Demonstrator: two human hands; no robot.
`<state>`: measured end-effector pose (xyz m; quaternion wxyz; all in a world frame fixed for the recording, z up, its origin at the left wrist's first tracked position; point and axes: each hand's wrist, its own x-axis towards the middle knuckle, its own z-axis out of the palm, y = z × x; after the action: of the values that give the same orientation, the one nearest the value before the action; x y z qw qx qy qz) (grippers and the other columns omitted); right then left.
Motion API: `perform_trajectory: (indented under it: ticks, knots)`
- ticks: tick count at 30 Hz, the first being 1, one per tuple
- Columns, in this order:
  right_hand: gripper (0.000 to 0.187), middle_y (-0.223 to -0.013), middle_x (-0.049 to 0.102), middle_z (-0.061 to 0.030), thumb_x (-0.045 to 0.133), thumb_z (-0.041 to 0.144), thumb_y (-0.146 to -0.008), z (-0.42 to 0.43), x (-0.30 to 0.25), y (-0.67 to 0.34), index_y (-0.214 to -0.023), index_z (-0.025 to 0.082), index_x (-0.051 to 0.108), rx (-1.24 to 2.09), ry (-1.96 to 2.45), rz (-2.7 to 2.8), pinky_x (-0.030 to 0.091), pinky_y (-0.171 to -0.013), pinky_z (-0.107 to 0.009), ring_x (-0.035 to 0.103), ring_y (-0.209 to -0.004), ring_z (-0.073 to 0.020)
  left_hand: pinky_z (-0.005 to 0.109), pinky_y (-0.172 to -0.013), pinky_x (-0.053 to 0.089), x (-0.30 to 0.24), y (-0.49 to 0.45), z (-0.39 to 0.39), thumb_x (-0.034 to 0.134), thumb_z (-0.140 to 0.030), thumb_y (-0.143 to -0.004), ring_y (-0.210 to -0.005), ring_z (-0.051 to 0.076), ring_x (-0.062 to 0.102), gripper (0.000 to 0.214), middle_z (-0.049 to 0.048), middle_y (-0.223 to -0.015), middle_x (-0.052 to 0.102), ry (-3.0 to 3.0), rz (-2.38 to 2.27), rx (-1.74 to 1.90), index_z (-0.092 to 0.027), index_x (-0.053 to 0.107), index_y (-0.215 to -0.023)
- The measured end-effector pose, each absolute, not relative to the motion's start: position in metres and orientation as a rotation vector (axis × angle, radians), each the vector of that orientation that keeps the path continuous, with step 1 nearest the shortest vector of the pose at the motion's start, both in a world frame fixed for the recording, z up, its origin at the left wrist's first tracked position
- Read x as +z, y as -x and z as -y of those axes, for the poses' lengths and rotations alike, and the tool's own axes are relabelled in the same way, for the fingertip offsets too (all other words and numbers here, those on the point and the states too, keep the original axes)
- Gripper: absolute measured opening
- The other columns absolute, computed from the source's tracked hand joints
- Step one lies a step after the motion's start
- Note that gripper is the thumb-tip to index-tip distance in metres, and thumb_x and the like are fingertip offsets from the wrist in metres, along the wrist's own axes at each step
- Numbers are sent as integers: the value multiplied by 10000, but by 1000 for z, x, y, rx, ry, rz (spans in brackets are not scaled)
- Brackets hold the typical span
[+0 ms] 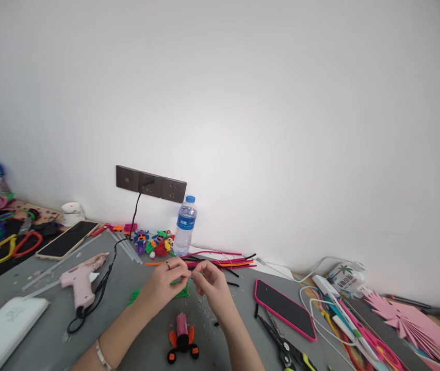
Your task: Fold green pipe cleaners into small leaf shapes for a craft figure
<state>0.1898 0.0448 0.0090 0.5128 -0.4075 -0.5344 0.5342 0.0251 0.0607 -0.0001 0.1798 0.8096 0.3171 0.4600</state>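
Observation:
My left hand (164,286) and my right hand (212,283) meet above the grey table (42,268), fingers pinched together on a green pipe cleaner (176,282) between them. A ring sits on a left finger and a bracelet on that wrist. Under the hands lies a green fuzzy piece (138,295). Nearer to me sits a small pipe-cleaner figure (182,341) in pink, orange and black. Behind the hands lies a bundle of pink, orange and black pipe cleaners (223,262).
A pink glue gun (81,281) with a black cord lies at left, beside a white box (5,327) and a phone (67,239). A water bottle (185,224) and small colourful figures (157,243) stand by the wall. A pink-cased phone (284,308) and scissors (285,350) lie at right.

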Motion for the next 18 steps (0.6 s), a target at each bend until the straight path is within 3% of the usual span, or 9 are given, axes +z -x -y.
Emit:
perform_trajectory:
  ticks: [5,10,18]
  knots:
    - [366,-599,519,34,706,504,-720,-46,7,-188,-719,183,532,1305,967,1209,401,-544,-247,504,-542,-121,264,-677,498,4,-30,-58,538,-205,-850,-738,177,617,121,37,-805,620,-2022,-913,1248,-217,649,-804]
    - [311,-626,494,36,688,457,-756,-46,7,-190,-732,193,527,1166,930,1273,400,-552,-253,488,-565,-128,291,-676,529,1,-36,-59,622,-380,-811,-767,208,646,208,43,-804,668,-1526,-881,1139,-181,645,-863]
    - [340,-722,552,-3,692,501,-742,-45,5,-190,-817,197,560,1095,982,1303,447,-587,-276,520,-620,-152,244,-573,454,-2,-36,-60,666,-418,-770,-643,161,577,252,10,-705,635,-1452,-935,1136,-169,654,-806]
